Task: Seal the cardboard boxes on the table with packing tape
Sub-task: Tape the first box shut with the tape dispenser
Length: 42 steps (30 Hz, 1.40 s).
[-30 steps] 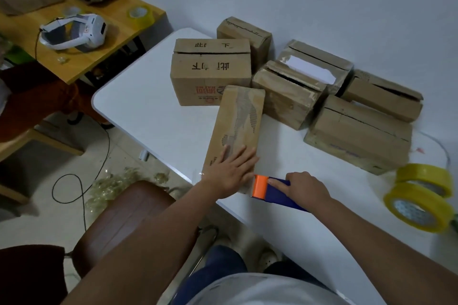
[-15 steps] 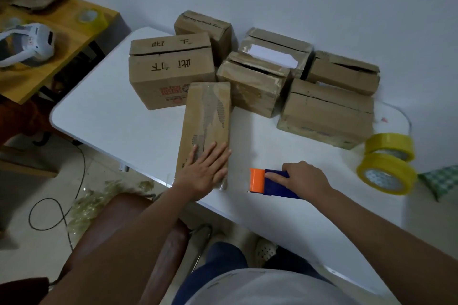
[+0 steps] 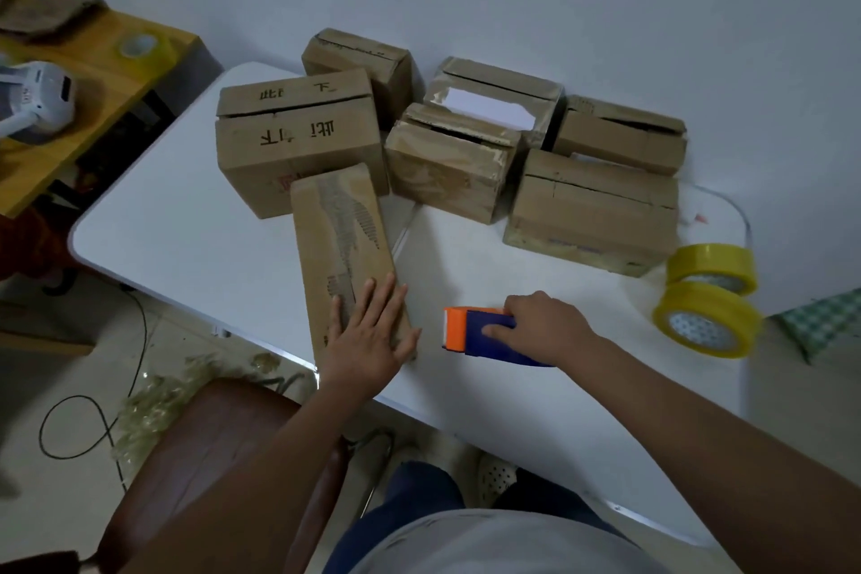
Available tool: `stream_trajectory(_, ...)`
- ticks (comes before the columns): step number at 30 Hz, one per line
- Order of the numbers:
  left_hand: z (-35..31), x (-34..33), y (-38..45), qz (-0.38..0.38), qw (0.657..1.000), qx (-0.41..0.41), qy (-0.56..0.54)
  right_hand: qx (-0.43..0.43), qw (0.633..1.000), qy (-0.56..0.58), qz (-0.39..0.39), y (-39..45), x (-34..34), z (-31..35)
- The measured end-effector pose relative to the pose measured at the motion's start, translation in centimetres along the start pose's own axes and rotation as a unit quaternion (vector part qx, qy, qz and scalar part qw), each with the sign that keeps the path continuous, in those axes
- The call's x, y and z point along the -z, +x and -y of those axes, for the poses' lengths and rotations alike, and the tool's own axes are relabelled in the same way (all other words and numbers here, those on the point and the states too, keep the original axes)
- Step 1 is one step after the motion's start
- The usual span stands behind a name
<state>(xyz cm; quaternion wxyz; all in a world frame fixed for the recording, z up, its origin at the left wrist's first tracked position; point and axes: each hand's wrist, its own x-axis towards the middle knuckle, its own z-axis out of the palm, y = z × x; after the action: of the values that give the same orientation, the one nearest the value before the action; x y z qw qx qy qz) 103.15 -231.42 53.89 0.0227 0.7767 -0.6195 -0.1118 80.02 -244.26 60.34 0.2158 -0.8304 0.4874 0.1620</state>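
From the head camera, a white table with round corners [image 3: 186,219] stands against a pale wall. A long flat brown cardboard box [image 3: 345,247] lies near the front edge, pointing away from the person. The left hand [image 3: 368,336] lies flat and open on the near end of this box, fingers spread, pressing down and gripping nothing. Just beside it, not touching the box, the right hand [image 3: 545,326] is closed around a blue tape dispenser with an orange front [image 3: 484,333] that sits on the table.

Behind the long box is a big brown cardboard box with black writing [image 3: 298,145]. Its top flap looks loose. More brown boxes sit by the wall: a small one at the back [image 3: 358,61], one with a white paper showing [image 3: 494,100], one in the middle [image 3: 447,168], a wide one on the right [image 3: 591,210] and one behind it [image 3: 619,135]. Most show dark gaps at the flaps, so they look not yet taped. Two yellow rolls of packing tape [image 3: 708,298] wait at the right edge of the table.

I cannot tell whether clear tape is on the long box. I think most of the job is left: tape the others one by one.
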Motion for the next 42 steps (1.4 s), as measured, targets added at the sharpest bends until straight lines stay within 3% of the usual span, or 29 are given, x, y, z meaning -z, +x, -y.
stream_trajectory(6, -0.2, -0.3, 0.2, -0.004, 1.000, 0.007, 0.003, 0.001, 1.000, -0.005, -0.029, 0.3, -0.9, 1.4)
stream_trajectory(12, -0.6, -0.4, 0.3, 0.004, 1.000, 0.014, 0.006, -0.008, 1.000, -0.002, 0.009, 1.4, -1.4, 3.0)
stream_trajectory(17, -0.5, -0.1, -0.2, 0.008, 1.000, 0.014, 0.007, -0.123, 0.990, -0.065, 0.021, 2.6, 0.7, -0.3)
stream_trajectory(19, -0.5, 0.0, -0.3, 0.016, 1.000, 0.013, 0.008, -0.154, 0.987, -0.056, -0.005, 2.7, 0.8, -2.0)
stream_trajectory(22, -0.4, 0.3, 0.1, 0.035, 0.999, 0.008, -0.014, -0.133, 0.989, -0.011, -0.058, 3.1, -1.4, -0.9)
stream_trajectory(25, -0.3, 1.1, 0.2, 0.057, 0.996, 0.002, -0.074, -0.110, 0.989, 0.086, -0.041, 3.0, -4.1, 0.6)
stream_trajectory(26, -0.2, 1.5, 0.2, 0.062, 0.992, 0.001, -0.108, -0.104, 0.988, 0.093, -0.059, 2.8, -4.5, 0.8)
stream_trajectory(28, 0.0, 2.6, 0.3, 0.068, 0.979, 0.001, -0.193, -0.070, 0.977, 0.107, -0.168, 2.4, -5.0, 1.4)
stream_trajectory(30, 0.5, 3.8, 0.4, 0.072, 0.957, 0.005, -0.281, -0.029, 0.946, 0.246, -0.209, 1.9, -5.4, 3.2)
stream_trajectory(31, 0.8, 4.3, 0.3, 0.067, 0.948, 0.008, -0.311, -0.045, 0.918, 0.361, -0.159, 1.6, -5.5, 4.6)
stream_trajectory(32, 1.2, 4.7, 0.2, 0.056, 0.943, 0.011, -0.328, -0.086, 0.866, 0.486, -0.076, 1.2, -5.7, 6.1)
stream_trajectory(34, 2.0, 5.1, -0.3, 0.032, 0.947, 0.008, -0.321, -0.184, 0.715, 0.671, 0.070, 0.8, -6.2, 8.3)
stream_trajectory(35, 2.4, 5.1, -0.6, 0.030, 0.955, -0.006, -0.295, -0.217, 0.654, 0.716, 0.112, 0.9, -6.3, 8.8)
stream_trajectory(37, 3.1, 4.4, -1.2, 0.054, 0.973, -0.047, -0.219, -0.248, 0.571, 0.769, 0.146, 1.0, -6.5, 9.1)
stream_trajectory(39, 3.5, 3.4, -1.6, 0.076, 0.980, -0.072, -0.168, -0.257, 0.533, 0.798, 0.113, 1.1, -6.6, 9.0)
stream_trajectory(42, 3.7, 2.3, -1.8, 0.069, 0.985, -0.087, -0.132, -0.240, 0.559, 0.793, 0.043, 1.1, -6.9, 8.8)
